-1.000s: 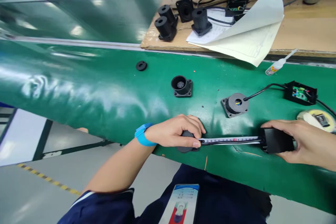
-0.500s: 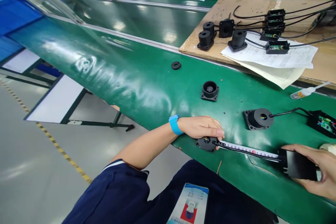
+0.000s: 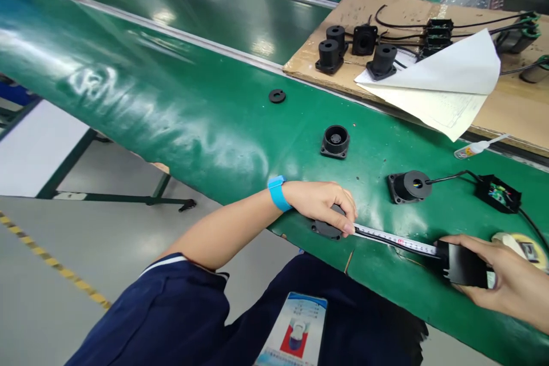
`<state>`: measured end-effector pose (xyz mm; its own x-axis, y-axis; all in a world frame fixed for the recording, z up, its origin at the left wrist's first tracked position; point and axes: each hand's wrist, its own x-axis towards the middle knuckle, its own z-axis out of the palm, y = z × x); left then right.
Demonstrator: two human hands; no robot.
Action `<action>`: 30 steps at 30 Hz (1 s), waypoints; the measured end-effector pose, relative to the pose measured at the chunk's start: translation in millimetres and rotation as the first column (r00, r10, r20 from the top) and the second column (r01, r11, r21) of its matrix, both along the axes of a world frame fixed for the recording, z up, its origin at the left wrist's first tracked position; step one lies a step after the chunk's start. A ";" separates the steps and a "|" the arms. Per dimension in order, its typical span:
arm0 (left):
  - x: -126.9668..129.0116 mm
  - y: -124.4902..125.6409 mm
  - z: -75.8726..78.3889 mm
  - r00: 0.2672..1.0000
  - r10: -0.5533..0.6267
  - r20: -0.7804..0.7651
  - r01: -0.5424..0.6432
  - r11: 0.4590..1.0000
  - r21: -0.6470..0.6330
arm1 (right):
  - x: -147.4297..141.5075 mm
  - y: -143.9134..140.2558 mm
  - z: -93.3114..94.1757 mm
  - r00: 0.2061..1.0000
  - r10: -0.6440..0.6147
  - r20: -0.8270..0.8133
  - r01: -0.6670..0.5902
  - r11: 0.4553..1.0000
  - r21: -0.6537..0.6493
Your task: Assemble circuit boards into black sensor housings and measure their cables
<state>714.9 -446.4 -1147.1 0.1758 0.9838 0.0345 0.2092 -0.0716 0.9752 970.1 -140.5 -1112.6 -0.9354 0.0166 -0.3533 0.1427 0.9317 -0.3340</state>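
My left hand (image 3: 323,203), with a blue wristband (image 3: 278,194), is closed at the zero end of a white measuring tape (image 3: 418,246), pinching it together with a black cable (image 3: 384,241). Under those fingers lies a round black housing (image 3: 326,230), partly covered. The cable runs along the tape to a black rectangular box (image 3: 465,265), which my right hand (image 3: 506,274) grips from the far end. Whether a tape case is also in that hand is hidden. Beyond it, a second black housing (image 3: 409,186) is wired to an open box (image 3: 498,193) with a circuit board.
A black cup-shaped housing (image 3: 335,142) and a black disc (image 3: 277,96) lie on the green bench (image 3: 206,103). Cardboard (image 3: 309,57) at the back carries several black housings and papers (image 3: 446,86). A small glue bottle (image 3: 476,148) and a pale yellow roll (image 3: 525,247) are at the right.
My left thumb and fingers have shifted over the housing and cable, covering its hole. A paper on the cardboard has lifted and folded over. The camera view has turned slightly right.
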 end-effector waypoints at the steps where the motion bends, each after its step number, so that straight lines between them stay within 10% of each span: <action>1: 0.4 0.0 0.1 1.000 0.002 0.001 -0.002 1.000 -0.001 | -0.6 -2.2 2.6 0.998 0.016 0.056 -0.015 1.000 -0.021; 20: 6.3 2.2 6.2 0.999 0.043 0.009 -0.043 0.999 -0.011 | -15.3 0.8 19.0 0.974 0.027 0.225 -0.002 0.994 -0.108; 30: 6.3 1.4 5.0 0.998 0.056 -0.009 -0.056 0.998 -0.031 | -82.8 -104.7 24.8 0.982 0.183 -0.042 -0.187 0.940 -0.286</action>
<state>721.2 -445.0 -1142.1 0.1209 0.9927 0.0027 0.2196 -0.0294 0.9751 887.3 -245.3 -1087.8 -0.9173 -0.2570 -0.3040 -0.0296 0.8055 -0.5918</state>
